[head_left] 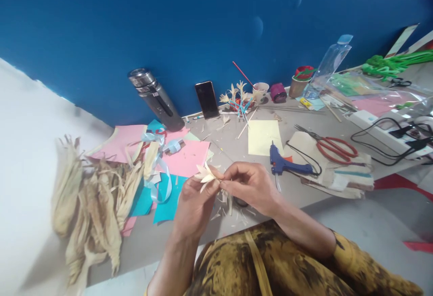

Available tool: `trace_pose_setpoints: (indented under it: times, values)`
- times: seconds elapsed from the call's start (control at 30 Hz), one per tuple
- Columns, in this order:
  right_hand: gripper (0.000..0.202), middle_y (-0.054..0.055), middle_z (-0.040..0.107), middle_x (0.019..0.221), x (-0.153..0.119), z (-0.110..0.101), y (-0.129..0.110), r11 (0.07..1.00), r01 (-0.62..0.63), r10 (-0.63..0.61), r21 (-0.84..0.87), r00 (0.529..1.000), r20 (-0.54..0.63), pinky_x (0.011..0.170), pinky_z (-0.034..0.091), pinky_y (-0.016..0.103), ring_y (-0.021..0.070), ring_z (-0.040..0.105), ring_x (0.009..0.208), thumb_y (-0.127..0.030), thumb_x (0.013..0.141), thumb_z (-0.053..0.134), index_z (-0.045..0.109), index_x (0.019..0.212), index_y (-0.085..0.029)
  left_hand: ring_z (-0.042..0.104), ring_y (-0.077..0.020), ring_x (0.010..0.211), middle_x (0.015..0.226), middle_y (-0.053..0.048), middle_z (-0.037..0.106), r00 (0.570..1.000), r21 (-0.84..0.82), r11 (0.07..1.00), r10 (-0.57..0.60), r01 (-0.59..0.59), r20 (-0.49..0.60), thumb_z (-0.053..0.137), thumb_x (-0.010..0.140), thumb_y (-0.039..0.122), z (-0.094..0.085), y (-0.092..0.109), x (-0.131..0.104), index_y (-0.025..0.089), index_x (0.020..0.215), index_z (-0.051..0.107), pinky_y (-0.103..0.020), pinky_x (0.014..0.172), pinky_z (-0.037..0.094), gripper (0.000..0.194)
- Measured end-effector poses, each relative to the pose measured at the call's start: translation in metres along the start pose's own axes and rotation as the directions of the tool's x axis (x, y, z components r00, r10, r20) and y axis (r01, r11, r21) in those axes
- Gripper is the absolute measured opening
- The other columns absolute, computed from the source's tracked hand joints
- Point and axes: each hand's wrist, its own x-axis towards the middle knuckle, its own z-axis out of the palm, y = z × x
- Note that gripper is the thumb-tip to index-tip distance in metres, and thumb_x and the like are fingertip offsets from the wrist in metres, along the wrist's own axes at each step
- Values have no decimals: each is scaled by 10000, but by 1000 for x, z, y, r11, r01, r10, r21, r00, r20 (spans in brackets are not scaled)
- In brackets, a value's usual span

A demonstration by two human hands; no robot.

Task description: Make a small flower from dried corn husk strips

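A pale flower with pointed petals (207,174) is held over the table's front part, between both hands. My left hand (198,201) pinches its base from the left and below, fingers closed. My right hand (252,185) meets it from the right, thumb and forefinger pressed together at the flower's base. The fingertips hide most of that base. Pale scraps (245,215) lie on the table just below the hands. Right of my right hand rests a blue glue gun (291,165).
Dried husks (96,210) and coloured paper (186,156) lie left. Behind stand a flask (157,100), a phone (207,100), finished-looking flowers (239,95) and a paper cup (260,93). Red-handled scissors (336,149), a power strip (382,131) and a plastic bottle (329,66) are right.
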Motion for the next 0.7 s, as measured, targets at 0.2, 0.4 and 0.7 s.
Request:
trace_pose_setpoints:
  times: [0.2,0.4,0.7]
  values:
    - [128,-46,496,517,-3,2,-3,998,-8,8,57,1000,10,444,252,205,63,327,472,-257,695,711,647,658,-153,622,-168,744,812,-51,703,997,-123,990,-70,65,-39,869,524,257,-3,-1,0,168,809,807,-306,755,506,305]
    - [140,-40,513,542,-2,2,-4,996,-9,9,89,1000,8,454,254,202,62,346,488,-259,698,720,642,664,-148,595,-119,684,738,-7,655,998,-135,989,-57,58,9,892,567,284,1,-2,-1,178,774,781,-280,729,505,258]
    - [72,-14,578,595,-2,3,0,999,35,-35,8,999,-32,473,317,207,80,408,520,-215,706,685,654,678,-156,573,-93,644,670,13,639,994,-192,978,-90,76,-69,922,562,298,4,-10,2,175,720,762,-236,688,491,256]
